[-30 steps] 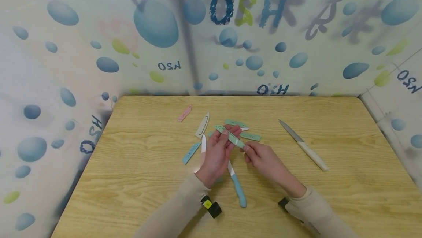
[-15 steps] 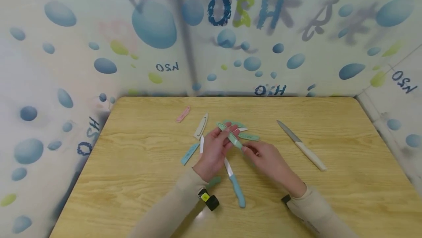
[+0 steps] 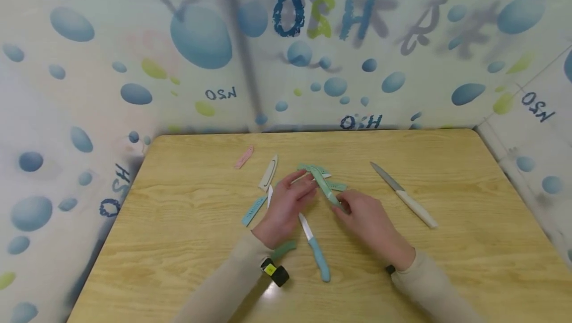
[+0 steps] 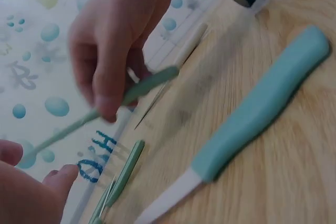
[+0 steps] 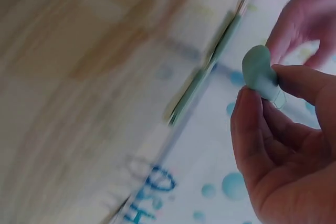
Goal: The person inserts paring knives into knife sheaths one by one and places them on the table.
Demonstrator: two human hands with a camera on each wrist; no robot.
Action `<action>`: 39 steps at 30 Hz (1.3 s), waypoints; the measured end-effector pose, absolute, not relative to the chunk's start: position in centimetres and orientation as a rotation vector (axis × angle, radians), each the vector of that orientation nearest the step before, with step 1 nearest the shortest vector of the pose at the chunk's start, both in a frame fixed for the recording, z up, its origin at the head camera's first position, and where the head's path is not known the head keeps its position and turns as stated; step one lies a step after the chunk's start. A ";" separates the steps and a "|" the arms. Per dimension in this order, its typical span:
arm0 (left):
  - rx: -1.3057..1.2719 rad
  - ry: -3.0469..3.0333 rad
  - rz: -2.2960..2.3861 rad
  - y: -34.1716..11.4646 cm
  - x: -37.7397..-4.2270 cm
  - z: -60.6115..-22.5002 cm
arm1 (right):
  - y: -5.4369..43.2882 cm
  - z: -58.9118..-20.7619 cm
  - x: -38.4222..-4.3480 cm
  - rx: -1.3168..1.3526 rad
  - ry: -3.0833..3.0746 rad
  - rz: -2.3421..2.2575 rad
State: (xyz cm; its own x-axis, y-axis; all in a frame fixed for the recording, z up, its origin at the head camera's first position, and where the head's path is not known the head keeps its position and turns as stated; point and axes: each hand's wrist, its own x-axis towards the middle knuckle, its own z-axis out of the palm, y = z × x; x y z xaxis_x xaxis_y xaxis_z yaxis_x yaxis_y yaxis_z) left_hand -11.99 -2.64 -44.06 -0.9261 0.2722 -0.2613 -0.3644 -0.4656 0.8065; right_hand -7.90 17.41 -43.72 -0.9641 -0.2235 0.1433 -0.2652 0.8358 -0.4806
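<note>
My right hand (image 3: 368, 223) pinches the handle end of a green knife in a green sheath (image 3: 322, 183), which slants up and left above the table. In the right wrist view, thumb and fingers close around the rounded butt of its handle (image 5: 257, 69). My left hand (image 3: 286, 206) is beside the sheathed end, fingers loosely extended and gripping nothing. A blue-handled knife (image 3: 319, 259) with a white blade lies between my forearms. Beneath my left wrist shows a green handle (image 3: 284, 249); a white blade (image 3: 270, 196) pokes out left of that hand.
Behind the hands lie green sheaths (image 3: 338, 186). To the left are a blue sheath (image 3: 253, 210), a white sheath (image 3: 268, 173) and a pink sheath (image 3: 244, 157). An unsheathed white-handled knife (image 3: 416, 208) lies to the right on the wooden table (image 3: 469, 263).
My left hand has let go of the sheathed end and drawn slightly left. The green knife, still in my right hand, has turned to a steeper slant.
</note>
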 end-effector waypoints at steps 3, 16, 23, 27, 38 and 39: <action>-0.166 1.368 2.449 -3.8 -12.1 -44.1 | 19.1 -43.2 -8.0 0.334 -2.969 0.775; -0.287 1.566 2.499 -8.9 -12.7 -43.2 | 29.3 -41.6 -9.7 0.082 -3.127 0.709; -0.331 1.521 2.544 -10.4 -12.7 -43.2 | 33.8 -42.8 -10.6 -0.019 -3.232 0.703; -0.354 1.507 2.565 -11.0 -12.6 -43.1 | 35.0 -43.3 -10.9 -0.066 -3.287 0.658; -0.380 1.508 2.566 -11.8 -12.6 -43.4 | 36.2 -43.7 -11.6 -0.105 -3.322 0.592; -0.376 1.513 2.565 -11.9 -12.6 -43.4 | 36.3 -43.7 -11.6 -0.109 -3.323 0.580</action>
